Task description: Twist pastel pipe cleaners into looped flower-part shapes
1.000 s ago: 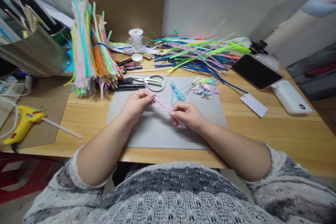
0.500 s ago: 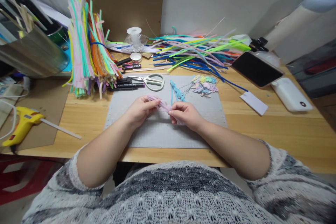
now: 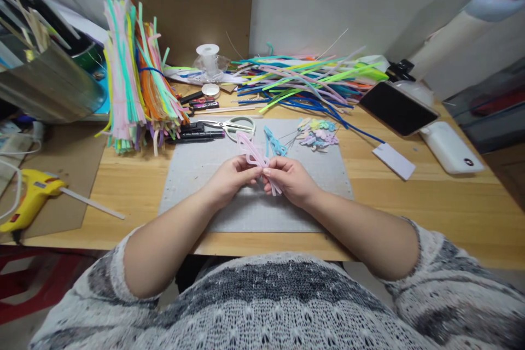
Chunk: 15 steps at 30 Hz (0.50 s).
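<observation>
Pale pink pipe cleaners [image 3: 251, 149], bent into long loops, are pinched at their gathered lower part between my two hands. My left hand [image 3: 234, 179] has its thumb and fingers closed on the left side of the gather. From the right, my right hand [image 3: 292, 179] pinches the same spot, with short pink ends sticking out below. A light blue bent pipe cleaner piece [image 3: 274, 143] lies just beyond my fingers on the grey cutting mat [image 3: 188, 175]. Small pastel pipe cleaner flowers [image 3: 318, 134] with thin wire stems lie to its right.
Scissors [image 3: 240, 126] and black pens [image 3: 200, 135] lie at the mat's far edge. Bundled pipe cleaners [image 3: 127, 76] stand left; a loose pile [image 3: 303, 79] lies behind. A yellow glue gun [image 3: 30, 197] rests far left, a phone [image 3: 397, 108] and white power bank [image 3: 451, 147] right.
The pink loops have swung from lying slantwise to pointing up and away from me. My left hand has slid right, closer to my right hand.
</observation>
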{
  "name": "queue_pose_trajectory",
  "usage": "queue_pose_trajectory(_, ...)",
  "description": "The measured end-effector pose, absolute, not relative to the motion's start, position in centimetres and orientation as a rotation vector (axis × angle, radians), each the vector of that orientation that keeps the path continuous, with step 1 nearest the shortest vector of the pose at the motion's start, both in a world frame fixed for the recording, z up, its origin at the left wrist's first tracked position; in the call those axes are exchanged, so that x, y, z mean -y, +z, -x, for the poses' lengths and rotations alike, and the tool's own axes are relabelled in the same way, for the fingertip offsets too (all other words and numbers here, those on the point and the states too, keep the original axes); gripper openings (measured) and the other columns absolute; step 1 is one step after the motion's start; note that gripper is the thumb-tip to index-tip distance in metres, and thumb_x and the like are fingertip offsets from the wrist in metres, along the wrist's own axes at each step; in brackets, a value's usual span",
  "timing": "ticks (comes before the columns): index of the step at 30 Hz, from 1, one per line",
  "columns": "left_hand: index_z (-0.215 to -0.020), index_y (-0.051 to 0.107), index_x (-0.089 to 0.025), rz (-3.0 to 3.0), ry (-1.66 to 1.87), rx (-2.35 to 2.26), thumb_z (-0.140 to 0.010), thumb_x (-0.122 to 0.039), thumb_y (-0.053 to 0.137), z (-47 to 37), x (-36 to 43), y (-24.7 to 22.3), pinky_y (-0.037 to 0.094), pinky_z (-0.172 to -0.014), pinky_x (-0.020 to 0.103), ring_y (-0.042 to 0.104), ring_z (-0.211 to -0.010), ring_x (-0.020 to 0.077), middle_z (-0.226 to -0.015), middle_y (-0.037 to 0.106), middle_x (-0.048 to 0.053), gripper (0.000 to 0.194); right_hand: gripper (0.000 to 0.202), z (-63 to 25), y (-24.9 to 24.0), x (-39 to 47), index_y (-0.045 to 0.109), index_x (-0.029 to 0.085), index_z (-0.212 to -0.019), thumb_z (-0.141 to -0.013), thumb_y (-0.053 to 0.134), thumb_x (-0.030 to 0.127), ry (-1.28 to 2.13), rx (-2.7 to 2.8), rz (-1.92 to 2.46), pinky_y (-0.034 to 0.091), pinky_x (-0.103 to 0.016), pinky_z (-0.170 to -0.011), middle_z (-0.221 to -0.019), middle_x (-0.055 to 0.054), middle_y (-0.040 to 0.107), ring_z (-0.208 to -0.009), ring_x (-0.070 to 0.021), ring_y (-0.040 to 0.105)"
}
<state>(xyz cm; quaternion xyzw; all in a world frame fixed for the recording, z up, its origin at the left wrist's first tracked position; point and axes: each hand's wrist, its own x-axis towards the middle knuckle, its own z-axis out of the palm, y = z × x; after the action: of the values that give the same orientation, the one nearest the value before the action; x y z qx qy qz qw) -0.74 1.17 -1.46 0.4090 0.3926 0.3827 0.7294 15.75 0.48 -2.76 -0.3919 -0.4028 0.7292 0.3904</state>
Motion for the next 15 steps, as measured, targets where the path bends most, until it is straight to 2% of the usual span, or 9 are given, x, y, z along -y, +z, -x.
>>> queue_pose_trajectory(4,-0.076,0.066,-0.013,-0.819,0.897,-0.91,-0.064,-0.027,0.078,0.45,-1.13,-1.74,0.045,-0.062,0.024,0.058,-0.062,0.011,-0.07,0.064,0.003,0.022,0.032,-15.66,-2.87,-0.59,0.057,0.015,-0.077,-0.069,0.074,0.041,1.904,0.996,0.923,0.055,-0.024,-0.052,-0.068,0.0,0.064,-0.055,-0.0108,0.063)
queue_pose_trajectory(7,-0.072,0.065,-0.013,-0.753,0.956,-0.951,-0.061,-0.026,0.078,0.63,-1.35,-1.62,0.044,-0.059,0.022,0.055,-0.06,0.0088,-0.069,0.063,0.001,0.021,0.034,-15.72,-2.99,-0.67,0.058,0.015,-0.085,-0.071,0.072,0.043,1.968,0.978,0.89,0.054,-0.024,-0.05,-0.07,-0.001,0.065,-0.057,-0.0125,0.064)
queue_pose_trajectory(11,-0.071,0.065,-0.013,-0.733,0.967,-0.955,-0.061,-0.026,0.079,0.73,-1.37,-1.44,0.043,-0.057,0.021,0.053,-0.058,0.0075,-0.065,0.061,-0.001,0.021,0.03,-15.75,-3.09,-0.57,0.057,0.015,-0.079,-0.07,0.074,0.038,1.935,1.05,0.947,0.051,-0.021,-0.045,-0.063,0.001,0.062,-0.051,-0.0102,0.06)
queue_pose_trajectory(15,-0.068,0.067,-0.01,-0.747,0.868,-0.932,-0.063,-0.025,0.078,0.86,-1.25,-1.36,0.043,-0.057,0.02,0.055,-0.057,0.0077,-0.063,0.063,0.002,0.019,0.032,-15.81,-2.84,-0.46,0.056,0.015,-0.075,-0.069,0.073,0.042,1.933,1.092,0.988,0.049,-0.022,-0.044,-0.061,0.001,0.062,-0.048,-0.0105,0.059)
